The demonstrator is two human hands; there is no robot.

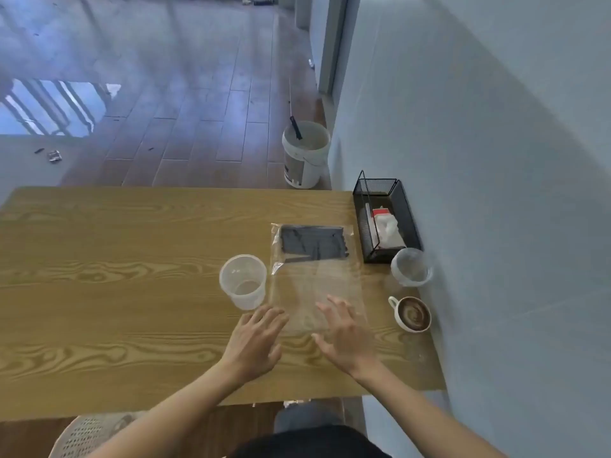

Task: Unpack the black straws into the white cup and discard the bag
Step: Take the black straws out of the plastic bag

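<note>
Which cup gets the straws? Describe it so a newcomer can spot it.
On the wooden table, find the clear bag with black straws at its far end. The target cup stands just left of that bag, ahead of the left hand. It is the tall, empty, translucent white one; the coffee cup and clear cup sit by the wall.

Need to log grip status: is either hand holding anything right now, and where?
Nothing held. Left hand and right hand are open, fingers spread, at the bag's near end.
</note>
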